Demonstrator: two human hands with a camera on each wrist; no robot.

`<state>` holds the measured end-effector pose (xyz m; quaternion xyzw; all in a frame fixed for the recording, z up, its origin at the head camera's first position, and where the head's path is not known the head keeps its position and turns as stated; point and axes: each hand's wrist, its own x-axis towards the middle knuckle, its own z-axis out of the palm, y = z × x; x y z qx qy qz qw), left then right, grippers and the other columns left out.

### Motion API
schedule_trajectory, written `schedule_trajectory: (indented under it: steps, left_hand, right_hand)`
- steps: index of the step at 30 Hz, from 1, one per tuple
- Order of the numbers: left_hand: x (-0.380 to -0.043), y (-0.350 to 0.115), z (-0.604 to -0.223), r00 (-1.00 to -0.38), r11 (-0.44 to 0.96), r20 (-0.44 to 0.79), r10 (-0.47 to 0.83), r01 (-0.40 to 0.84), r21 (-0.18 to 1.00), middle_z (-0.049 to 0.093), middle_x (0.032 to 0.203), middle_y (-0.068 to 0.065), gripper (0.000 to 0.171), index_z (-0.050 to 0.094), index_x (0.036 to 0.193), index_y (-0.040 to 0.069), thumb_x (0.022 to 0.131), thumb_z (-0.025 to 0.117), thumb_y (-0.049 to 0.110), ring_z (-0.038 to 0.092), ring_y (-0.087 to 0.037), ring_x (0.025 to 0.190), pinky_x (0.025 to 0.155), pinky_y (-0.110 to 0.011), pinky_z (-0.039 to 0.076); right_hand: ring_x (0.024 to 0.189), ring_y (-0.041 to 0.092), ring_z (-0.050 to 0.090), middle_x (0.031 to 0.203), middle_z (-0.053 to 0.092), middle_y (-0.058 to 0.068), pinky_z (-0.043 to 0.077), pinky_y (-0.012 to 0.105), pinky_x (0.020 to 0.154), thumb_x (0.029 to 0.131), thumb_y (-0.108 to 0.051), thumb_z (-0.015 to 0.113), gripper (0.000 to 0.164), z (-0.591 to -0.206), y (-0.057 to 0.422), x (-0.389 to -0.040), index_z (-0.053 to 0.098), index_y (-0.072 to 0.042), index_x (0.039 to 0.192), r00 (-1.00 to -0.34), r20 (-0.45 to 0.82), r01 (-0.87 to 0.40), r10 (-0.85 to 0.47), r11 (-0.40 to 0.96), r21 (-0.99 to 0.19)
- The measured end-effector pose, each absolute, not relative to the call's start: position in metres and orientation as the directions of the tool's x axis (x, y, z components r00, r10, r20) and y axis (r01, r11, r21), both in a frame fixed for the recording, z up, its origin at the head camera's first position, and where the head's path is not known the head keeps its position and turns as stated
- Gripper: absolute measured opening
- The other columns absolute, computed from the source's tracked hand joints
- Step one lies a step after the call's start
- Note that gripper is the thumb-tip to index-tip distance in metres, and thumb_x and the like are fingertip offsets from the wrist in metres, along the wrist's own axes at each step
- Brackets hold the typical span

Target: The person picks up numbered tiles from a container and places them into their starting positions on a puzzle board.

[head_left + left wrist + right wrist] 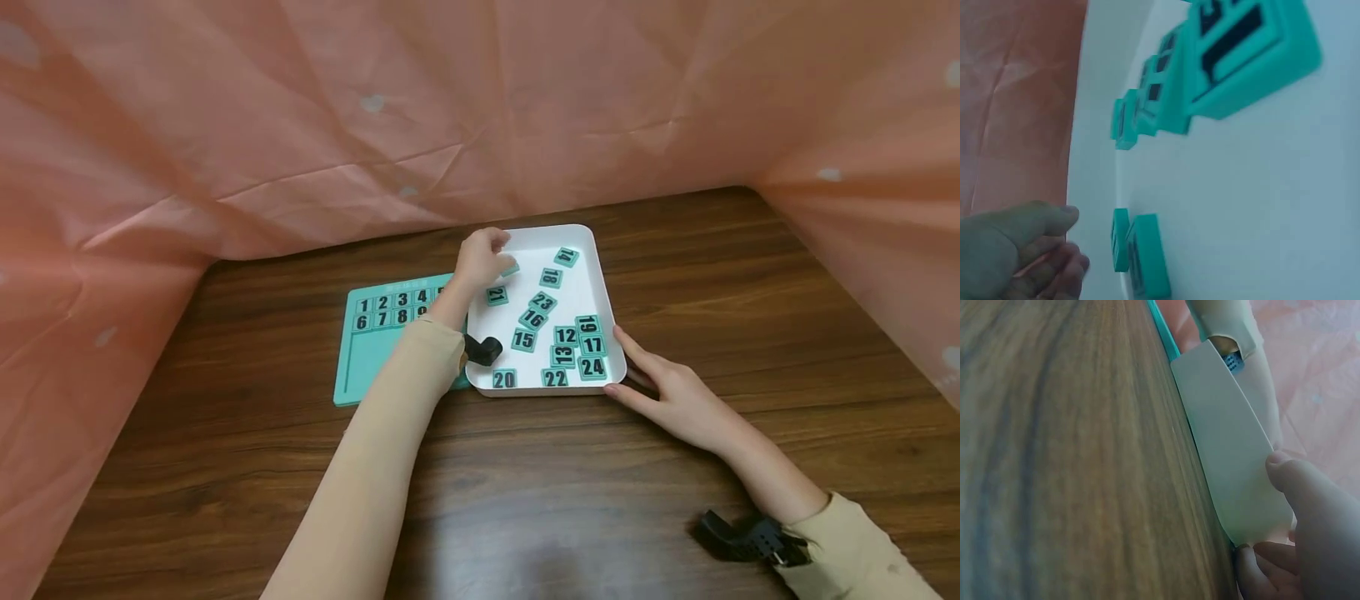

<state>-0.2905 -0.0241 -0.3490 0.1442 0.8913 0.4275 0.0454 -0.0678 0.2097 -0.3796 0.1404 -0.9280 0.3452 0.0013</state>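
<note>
A white tray lies on the table with several teal number tiles in it, among them the 18 tile and the 21 tile. Over the tray's far left corner hovers my left hand, fingers loosely bent. Its fingertips are right by a tile partly hidden beneath them. In the left wrist view, nothing shows between the thumb and fingers of the left hand. My right hand holds the tray's near right corner, thumb on one side and fingers around the other.
Left of the tray, partly under my left arm, lies a teal number board with its upper rows filled by tiles from 1 on. The wooden table meets a pink curtain at the back and sides.
</note>
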Motion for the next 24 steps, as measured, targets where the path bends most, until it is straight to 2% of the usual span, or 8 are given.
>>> schedule_trajectory:
  steps: [3, 7, 14, 24]
  left_hand:
    - [-0.290, -0.021, -0.349, -0.955, 0.688, 0.048, 0.292, 0.244, 0.683, 0.053, 0.133, -0.012, 0.045, 0.052, 0.133, 0.000, 0.090, 0.063, 0.006, 0.050, -0.022, 0.117, 0.095, -0.030, 0.043]
    - [-0.290, -0.019, -0.349, -0.958, 0.767, 0.016, 0.286, 0.239, 0.595, 0.053, 0.132, -0.012, 0.045, 0.052, 0.132, -0.002, 0.090, 0.063, 0.008, 0.052, -0.020, 0.107, 0.093, -0.030, 0.045]
    - [-0.289, -0.016, -0.352, -0.957, 0.798, -0.028, 0.288, 0.223, 0.560, 0.056, 0.127, -0.010, 0.044, 0.055, 0.132, 0.001, 0.089, 0.064, 0.005, 0.053, -0.018, 0.100, 0.088, -0.029, 0.047]
    - [-0.288, -0.010, -0.354, -0.958, 0.852, -0.016, 0.286, 0.246, 0.462, 0.054, 0.119, -0.009, 0.044, 0.057, 0.127, 0.001, 0.089, 0.069, 0.020, 0.049, -0.019, 0.099, 0.087, -0.027, 0.045]
  right_hand:
    - [0.121, 0.027, 0.051, 0.148, 0.033, 0.022, 0.038, 0.049, 0.099, 0.092, -0.037, 0.062, 0.079, -0.379, 0.208, -0.070, 0.017, -0.017, 0.154, -0.960, 0.098, -0.262, -0.261, 0.723, -0.639]
    - [0.120, 0.026, 0.052, 0.147, 0.033, 0.023, 0.038, 0.048, 0.099, 0.093, -0.038, 0.062, 0.079, -0.378, 0.206, -0.072, 0.017, -0.017, 0.154, -0.960, 0.091, -0.260, -0.264, 0.722, -0.642]
    - [0.121, 0.026, 0.052, 0.148, 0.032, 0.023, 0.038, 0.048, 0.099, 0.093, -0.038, 0.062, 0.079, -0.379, 0.207, -0.072, 0.018, -0.014, 0.154, -0.960, 0.083, -0.256, -0.267, 0.721, -0.644]
    - [0.121, 0.027, 0.052, 0.148, 0.032, 0.023, 0.037, 0.048, 0.099, 0.093, -0.038, 0.061, 0.078, -0.380, 0.209, -0.072, 0.017, -0.016, 0.154, -0.961, 0.082, -0.254, -0.265, 0.718, -0.648]
